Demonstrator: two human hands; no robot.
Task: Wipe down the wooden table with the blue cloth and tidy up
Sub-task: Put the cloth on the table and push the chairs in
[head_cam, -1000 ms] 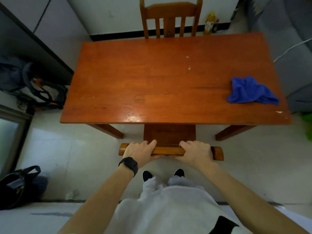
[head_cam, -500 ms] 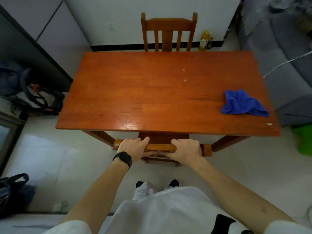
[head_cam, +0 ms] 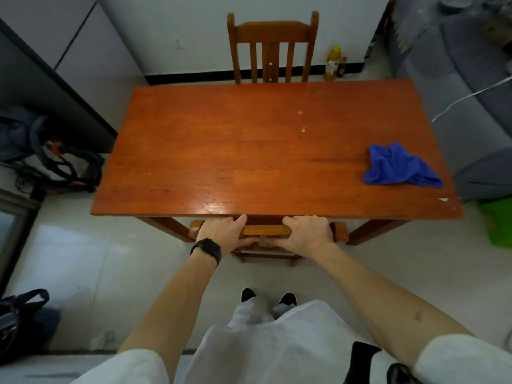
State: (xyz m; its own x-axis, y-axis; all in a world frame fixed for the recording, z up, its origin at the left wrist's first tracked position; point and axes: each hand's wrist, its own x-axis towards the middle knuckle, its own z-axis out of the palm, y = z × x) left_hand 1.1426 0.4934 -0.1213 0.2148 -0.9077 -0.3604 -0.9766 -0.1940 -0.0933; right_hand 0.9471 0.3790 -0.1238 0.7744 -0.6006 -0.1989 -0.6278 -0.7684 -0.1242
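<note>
The wooden table (head_cam: 210,151) fills the middle of the view, with small pale crumbs (head_cam: 303,129) right of its centre. A crumpled blue cloth (head_cam: 399,167) lies near its right end, untouched. Tucked under the near edge is a wooden chair (head_cam: 264,230); only its top rail and lower rungs show. My left hand (head_cam: 221,234), with a black watch on the wrist, and my right hand (head_cam: 307,232) both grip that top rail, side by side.
A second wooden chair (head_cam: 273,48) stands at the far side. Bottles (head_cam: 332,63) sit on the floor by the wall. A grey sofa (head_cam: 471,87) is right, a green object (head_cam: 498,223) below it. Bags (head_cam: 55,159) lie left, another bag (head_cam: 22,317) at lower left.
The near chair has slid forward under the table with both hands on its rail; its seat is now hidden beneath the tabletop. The cloth has not moved.
</note>
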